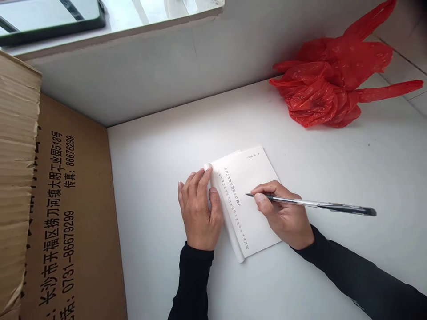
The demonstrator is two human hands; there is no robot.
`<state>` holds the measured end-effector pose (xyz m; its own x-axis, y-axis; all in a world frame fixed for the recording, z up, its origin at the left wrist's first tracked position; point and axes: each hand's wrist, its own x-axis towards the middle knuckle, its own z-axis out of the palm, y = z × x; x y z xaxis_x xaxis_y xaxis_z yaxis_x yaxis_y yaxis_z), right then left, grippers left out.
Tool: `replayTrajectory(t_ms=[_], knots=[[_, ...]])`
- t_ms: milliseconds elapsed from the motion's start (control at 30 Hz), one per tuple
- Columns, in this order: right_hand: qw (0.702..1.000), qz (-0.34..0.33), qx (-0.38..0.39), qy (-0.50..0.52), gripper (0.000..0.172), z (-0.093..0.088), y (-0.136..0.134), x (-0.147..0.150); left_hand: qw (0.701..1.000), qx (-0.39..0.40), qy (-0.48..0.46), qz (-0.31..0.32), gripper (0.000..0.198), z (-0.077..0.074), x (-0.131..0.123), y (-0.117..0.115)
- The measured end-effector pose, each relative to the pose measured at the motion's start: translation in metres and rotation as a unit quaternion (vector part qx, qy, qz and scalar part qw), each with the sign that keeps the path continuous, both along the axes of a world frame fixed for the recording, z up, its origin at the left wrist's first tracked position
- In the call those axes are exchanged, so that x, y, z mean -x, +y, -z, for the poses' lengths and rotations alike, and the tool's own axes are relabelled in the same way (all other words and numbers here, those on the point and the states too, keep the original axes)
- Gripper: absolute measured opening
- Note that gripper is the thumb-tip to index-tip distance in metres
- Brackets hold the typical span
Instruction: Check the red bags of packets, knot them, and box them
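Note:
A small white notebook (256, 231) lies on the white table, with two columns of handwritten numbers down its left part and a faint line of writing at the top right. Its left edge curls over into a roll. My left hand (200, 213) rests flat with fingers stretched out, the fingertips touching that rolled edge. My right hand (283, 213) pinches a clear-barrelled pen (320, 205) with a black cap end. The pen's tip hovers over or touches the page just right of the second column; which one, I cannot tell.
A crumpled red plastic bag (327, 89) sits at the back right of the white table (160, 186). A cardboard box (80, 222) with black printed characters stands along the left. Behind runs a grey wall (150, 75) under a sill with a dark-framed object (53, 31).

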<state>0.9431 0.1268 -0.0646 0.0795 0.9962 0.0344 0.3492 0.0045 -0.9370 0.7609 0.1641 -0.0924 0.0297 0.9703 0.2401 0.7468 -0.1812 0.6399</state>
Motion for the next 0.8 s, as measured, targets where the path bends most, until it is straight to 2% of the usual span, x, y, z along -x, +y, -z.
replayTrajectory(t_ms=[100, 233, 400, 500, 633, 733, 800], knots=[[1.0, 0.02, 0.006, 0.004, 0.005, 0.001, 0.001, -0.001, 1.0, 0.005, 0.006, -0.004, 0.046, 0.001, 0.0, 0.0], [0.998, 0.046, -0.041, -0.013, 0.009, 0.006, 0.004, -0.002, 1.0, -0.013, 0.007, 0.003, 0.045, 0.003, 0.003, 0.002], [0.995, 0.029, -0.084, 0.055, 0.031, 0.007, 0.008, 0.0, 0.999, -0.036, 0.02, 0.0, 0.045, 0.008, 0.011, 0.008], [0.99, 0.053, -0.126, 0.032, 0.041, -0.004, 0.013, -0.007, 0.999, -0.036, 0.014, 0.0, 0.045, 0.012, 0.014, 0.012], [0.976, 0.151, -0.135, -0.082, 0.045, -0.025, 0.033, -0.045, 0.999, -0.036, 0.003, 0.003, 0.046, 0.016, 0.018, 0.014], [0.962, 0.193, -0.109, -0.16, 0.049, -0.04, 0.066, -0.09, 0.999, -0.038, -0.001, 0.003, 0.047, 0.017, 0.021, 0.014], [0.951, 0.221, -0.098, -0.194, 0.039, -0.05, 0.093, -0.119, 0.999, -0.042, -0.007, 0.001, 0.046, 0.016, 0.022, 0.013]])
